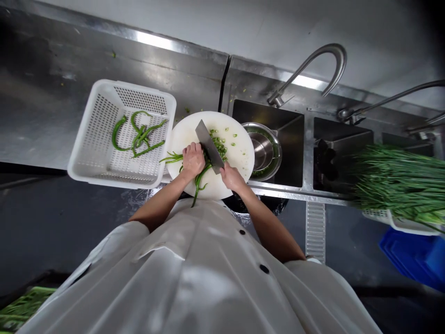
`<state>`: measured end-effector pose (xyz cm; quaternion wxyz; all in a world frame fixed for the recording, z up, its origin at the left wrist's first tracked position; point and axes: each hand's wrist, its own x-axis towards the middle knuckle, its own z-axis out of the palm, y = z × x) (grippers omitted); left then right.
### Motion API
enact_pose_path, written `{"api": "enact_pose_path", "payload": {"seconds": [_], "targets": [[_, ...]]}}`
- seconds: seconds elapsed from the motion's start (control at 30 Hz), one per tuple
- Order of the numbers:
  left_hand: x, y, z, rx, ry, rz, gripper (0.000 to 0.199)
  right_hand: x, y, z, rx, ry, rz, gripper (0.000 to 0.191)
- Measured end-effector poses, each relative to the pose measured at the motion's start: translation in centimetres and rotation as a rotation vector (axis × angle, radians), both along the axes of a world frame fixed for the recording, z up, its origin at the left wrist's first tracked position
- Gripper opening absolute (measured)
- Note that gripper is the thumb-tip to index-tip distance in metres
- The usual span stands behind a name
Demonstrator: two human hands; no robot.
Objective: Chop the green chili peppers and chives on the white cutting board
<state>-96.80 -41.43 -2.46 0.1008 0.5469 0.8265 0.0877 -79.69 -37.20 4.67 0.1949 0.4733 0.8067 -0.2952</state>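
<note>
On a round white cutting board (194, 121), my left hand (193, 160) is closed over a bunch of long green chili peppers (199, 181), whose ends stick out on both sides of it. My right hand (232, 177) grips a cleaver (209, 147) by its handle, the broad blade standing beside my left fingers. Chopped green pepper pieces (219, 144) lie to the right of the blade, some scattered toward the board's edge. The cut ends under the blade are hidden.
Left of the board stands a white perforated basket (86, 171) holding several whole peppers (141, 135). At right are a sink (292, 153) with metal bowls (262, 150), a curved faucet (335, 51), a second sink (344, 132) and a heap of long green stalks (403, 181).
</note>
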Motion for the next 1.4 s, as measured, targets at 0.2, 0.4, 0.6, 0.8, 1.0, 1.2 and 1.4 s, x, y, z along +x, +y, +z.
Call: {"api": "enact_pose_path", "payload": {"seconds": [0.2,0.4,0.6,0.8,1.0,1.2,1.4], "targets": [[-1.1,-3.0,0.1,-0.231,0.096,-0.183,0.095,4.3,1.1,-0.3,0.009,-0.024,0.007,0.036],[-5.2,0.2,0.4,-0.198,0.036,-0.612,0.071,5.5,-1.1,0.4,0.059,-0.09,-0.045,0.035],[-1.6,0.5,0.2,-0.117,0.103,-0.455,0.082,4.6,-2.5,0.9,0.025,-0.124,-0.004,0.033],[-0.5,-0.8,0.6,-0.09,0.109,-0.253,0.092,4.7,-2.7,1.5,0.019,-0.128,0.066,0.033],[-1.3,-0.7,-0.3,0.005,0.12,-0.13,0.053,3.6,-3.7,1.6,0.015,-0.125,0.087,0.036],[-1.4,-0.1,-2.0,-0.019,0.205,-0.097,0.034,3.2,-4.3,1.7,-0.026,-0.117,0.067,0.035],[1.2,1.7,-1.6,-0.048,0.157,-0.146,0.037,3.5,-3.4,1.9,-0.025,-0.133,-0.002,0.033]]}}
